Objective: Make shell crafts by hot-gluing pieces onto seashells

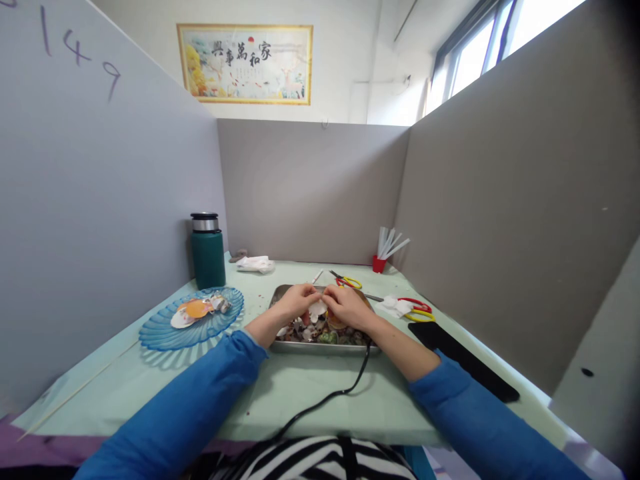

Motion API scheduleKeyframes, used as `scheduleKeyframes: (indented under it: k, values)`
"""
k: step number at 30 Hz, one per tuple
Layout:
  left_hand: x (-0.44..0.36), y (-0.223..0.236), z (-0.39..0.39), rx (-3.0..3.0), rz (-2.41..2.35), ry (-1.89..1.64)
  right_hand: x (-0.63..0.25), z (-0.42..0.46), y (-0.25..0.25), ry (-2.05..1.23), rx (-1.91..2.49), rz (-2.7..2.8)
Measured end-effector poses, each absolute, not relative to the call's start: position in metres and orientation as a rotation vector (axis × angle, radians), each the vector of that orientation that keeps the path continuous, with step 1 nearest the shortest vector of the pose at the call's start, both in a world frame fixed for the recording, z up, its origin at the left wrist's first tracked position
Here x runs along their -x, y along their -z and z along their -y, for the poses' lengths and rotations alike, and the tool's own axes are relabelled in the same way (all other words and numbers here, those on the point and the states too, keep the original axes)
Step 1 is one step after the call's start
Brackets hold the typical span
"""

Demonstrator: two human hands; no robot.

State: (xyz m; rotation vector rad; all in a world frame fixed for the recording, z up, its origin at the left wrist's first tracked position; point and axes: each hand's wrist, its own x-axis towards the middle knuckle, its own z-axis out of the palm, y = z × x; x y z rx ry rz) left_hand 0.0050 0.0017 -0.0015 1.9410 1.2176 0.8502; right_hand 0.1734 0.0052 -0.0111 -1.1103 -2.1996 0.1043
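Note:
Over a metal tray [320, 349] full of shells, my left hand [296, 301] and my right hand [346, 305] meet with bent fingers. Between them they hold a white shell [317, 309], partly covered by the fingertips. Beneath lie many small shells [307, 331], some pale, some dark, and a greenish one [328, 337] near the tray's front. A tan, rounded shell or piece [336, 323] sits under my right hand. A black cord [325, 398] runs from the tray's right front corner toward my lap.
Left stands a blue scalloped plate [165, 338] bearing orange and white shells, with a green bottle [209, 257] behind. Scissors [354, 283] lie beyond the tray; more scissors [420, 312], tissue [396, 306] and a black slab [463, 360] are right. A red cup [379, 265] holds white sticks. Grey partitions [315, 193] enclose the table.

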Motion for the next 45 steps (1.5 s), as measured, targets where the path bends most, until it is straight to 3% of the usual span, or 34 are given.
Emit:
scheduleKeyframes:
  k: [45]
  values:
    - [-0.0032,0.0042,-0.0059,-2.046,-1.267,-0.848,-0.1728,-0.0045,0.0107,-0.102,1.112,2.243]
